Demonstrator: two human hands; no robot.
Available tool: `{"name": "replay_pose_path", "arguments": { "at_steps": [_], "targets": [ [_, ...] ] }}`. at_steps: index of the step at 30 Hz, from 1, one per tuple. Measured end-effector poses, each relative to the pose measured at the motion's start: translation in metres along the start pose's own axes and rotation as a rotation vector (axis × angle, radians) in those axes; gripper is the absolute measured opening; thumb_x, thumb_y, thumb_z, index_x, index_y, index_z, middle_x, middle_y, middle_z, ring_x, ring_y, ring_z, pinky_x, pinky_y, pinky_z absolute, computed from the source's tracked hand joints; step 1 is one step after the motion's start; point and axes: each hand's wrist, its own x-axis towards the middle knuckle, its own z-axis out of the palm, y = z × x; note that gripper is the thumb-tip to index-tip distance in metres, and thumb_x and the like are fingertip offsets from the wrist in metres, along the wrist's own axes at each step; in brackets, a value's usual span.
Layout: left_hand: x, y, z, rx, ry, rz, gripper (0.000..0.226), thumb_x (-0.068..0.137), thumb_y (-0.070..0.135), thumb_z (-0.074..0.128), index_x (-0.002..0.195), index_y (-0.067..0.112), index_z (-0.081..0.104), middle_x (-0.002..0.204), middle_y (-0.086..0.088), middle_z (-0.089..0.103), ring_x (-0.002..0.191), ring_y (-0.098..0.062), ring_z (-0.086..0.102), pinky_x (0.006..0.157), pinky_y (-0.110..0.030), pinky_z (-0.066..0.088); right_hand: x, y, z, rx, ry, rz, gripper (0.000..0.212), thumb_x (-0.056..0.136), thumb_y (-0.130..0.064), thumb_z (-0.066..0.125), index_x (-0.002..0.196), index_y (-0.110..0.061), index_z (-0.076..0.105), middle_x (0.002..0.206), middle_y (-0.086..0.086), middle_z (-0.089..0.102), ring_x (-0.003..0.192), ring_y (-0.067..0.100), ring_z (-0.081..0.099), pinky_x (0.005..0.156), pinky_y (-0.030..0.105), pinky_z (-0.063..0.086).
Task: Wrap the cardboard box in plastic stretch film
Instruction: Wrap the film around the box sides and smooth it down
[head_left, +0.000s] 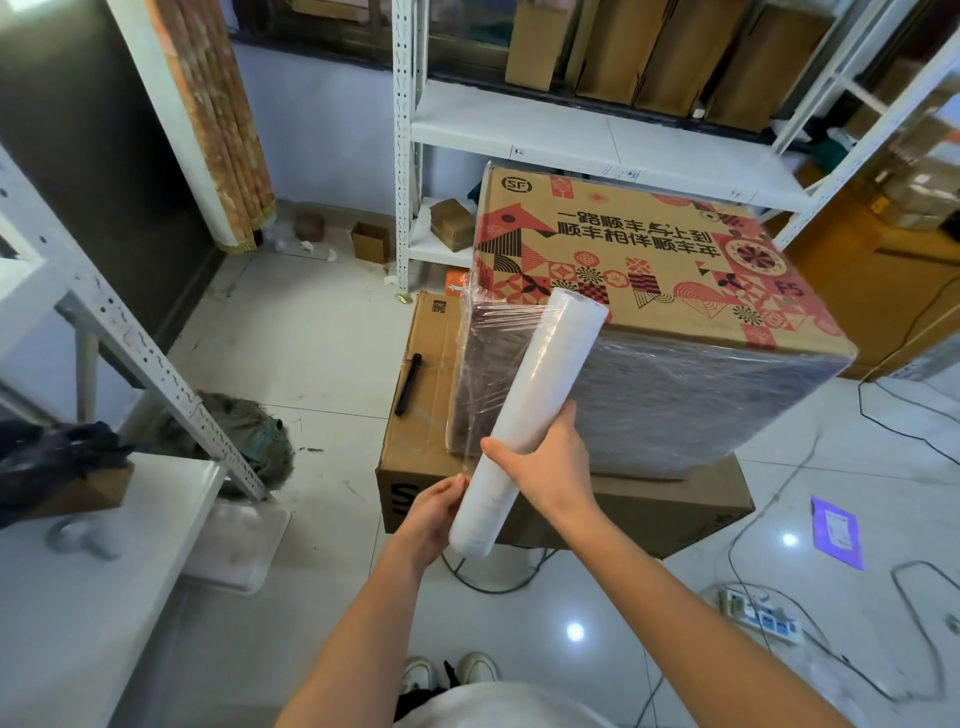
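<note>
- slanting from lower left to upper right, the roll of stretch film (524, 426) has its long axis running diagonally, the far end up near the top edge of the cardboard box (639, 270) and the near end low, toward the person.
- the right hand (548, 460) has its grip clamped around the middle of the roll, thumb across the near face and fingers curled behind it.
- the left hand (434, 512) cups the roll's lower end from the left, fingers loosely bent against it; whether that grip is fully closed, i cannot tell.
- a sheet of clear film (478, 364) stretches from the roll to the box's left corner, wrinkled and bunched there.
- the box stands on a larger plain carton (649, 512) on the tiled floor (311, 322), printed top facing up, its near side already covered in film.
- a black marker-like tool (408, 384) lies on the lower carton, just left of the box.
- white metal shelving (571, 130) stands behind the box, holding more cartons.
- a power strip (758, 613) and cables lie on the floor to the right.
</note>
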Motion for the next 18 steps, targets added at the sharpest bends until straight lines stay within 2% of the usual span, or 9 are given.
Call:
{"name": "replay_pose_path", "arguments": {
  "at_steps": [1,4,6,8,11,12,14,15,18],
  "targets": [
    [0.000,0.002,-0.002,-0.018,0.019,0.025,0.024,0.095,0.020,0.055,0.108,0.002,0.065,0.098,-0.018,0.066,0.091,-0.029,0.063,0.082,-0.042,0.054,0.000,0.000,-0.001,-0.007,0.001,0.000,0.076,0.064,-0.043,0.083,0.110,-0.034,0.023,0.106,-0.013,0.043,0.096,0.005,0.048,0.081,0.029,0.052],
    [-0.001,0.009,-0.010,-0.066,0.117,0.098,0.017,0.094,0.018,0.055,0.097,0.005,0.066,0.069,-0.006,0.060,0.065,-0.016,0.057,0.059,-0.028,0.051,0.000,-0.001,-0.002,-0.016,0.007,0.007,0.075,0.064,-0.043,0.083,0.109,-0.032,0.024,0.106,-0.012,0.044,0.101,0.012,0.053,0.084,0.035,0.052],
    [-0.002,0.011,-0.015,-0.067,0.158,0.164,0.016,0.094,0.016,0.055,0.095,0.006,0.067,0.066,-0.003,0.058,0.064,-0.014,0.052,0.060,-0.026,0.048,0.001,-0.002,-0.003,-0.021,0.007,0.010,0.074,0.064,-0.042,0.083,0.110,-0.029,0.027,0.107,-0.009,0.047,0.105,0.018,0.056,0.086,0.041,0.053],
    [-0.004,0.015,-0.020,-0.071,0.143,0.223,0.018,0.096,0.015,0.052,0.092,0.006,0.067,0.069,-0.001,0.063,0.069,-0.015,0.054,0.066,-0.026,0.047,0.002,-0.003,-0.004,-0.022,0.008,0.014,0.075,0.063,-0.042,0.084,0.114,-0.025,0.031,0.112,-0.004,0.051,0.108,0.021,0.057,0.086,0.042,0.053],
    [-0.008,0.022,-0.025,-0.092,0.006,0.199,0.020,0.092,0.019,0.053,0.086,0.009,0.070,0.096,-0.005,0.072,0.093,-0.022,0.066,0.081,-0.033,0.046,0.002,-0.005,-0.004,-0.031,0.010,0.017,0.075,0.064,-0.042,0.083,0.114,-0.023,0.032,0.113,-0.003,0.053,0.107,0.022,0.057,0.086,0.042,0.053],
    [-0.009,0.025,-0.026,-0.112,-0.046,0.172,0.020,0.085,0.024,0.056,0.083,0.011,0.071,0.095,-0.007,0.072,0.093,-0.022,0.067,0.084,-0.035,0.045,0.002,-0.005,-0.004,-0.034,0.010,0.015,0.074,0.064,-0.042,0.083,0.113,-0.024,0.031,0.111,-0.004,0.052,0.107,0.022,0.057,0.085,0.043,0.054],
    [-0.012,0.030,-0.027,-0.138,-0.099,0.133,0.028,0.076,0.035,0.058,0.087,0.011,0.069,0.079,-0.007,0.069,0.078,-0.021,0.067,0.079,-0.036,0.044,0.003,-0.005,-0.005,-0.034,0.012,0.017,0.075,0.064,-0.042,0.083,0.115,-0.023,0.032,0.113,-0.003,0.053,0.107,0.023,0.058,0.085,0.043,0.053],
    [-0.012,0.032,-0.027,-0.095,-0.111,0.124,0.035,0.079,0.041,0.057,0.094,0.011,0.068,0.070,-0.004,0.064,0.069,-0.019,0.063,0.074,-0.034,0.043,0.003,-0.005,-0.006,-0.037,0.014,0.020,0.077,0.064,-0.042,0.083,0.118,-0.020,0.033,0.116,0.000,0.054,0.107,0.023,0.057,0.086,0.043,0.053],
    [-0.015,0.042,-0.021,0.159,-0.123,0.144,0.054,0.081,0.061,0.052,0.108,0.018,0.069,0.061,0.002,0.052,0.056,-0.012,0.050,0.060,-0.028,0.041,0.002,-0.005,-0.006,-0.044,0.015,0.022,0.082,0.064,-0.042,0.084,0.124,-0.017,0.033,0.120,0.002,0.055,0.109,0.023,0.057,0.086,0.044,0.053]
  ]
}}
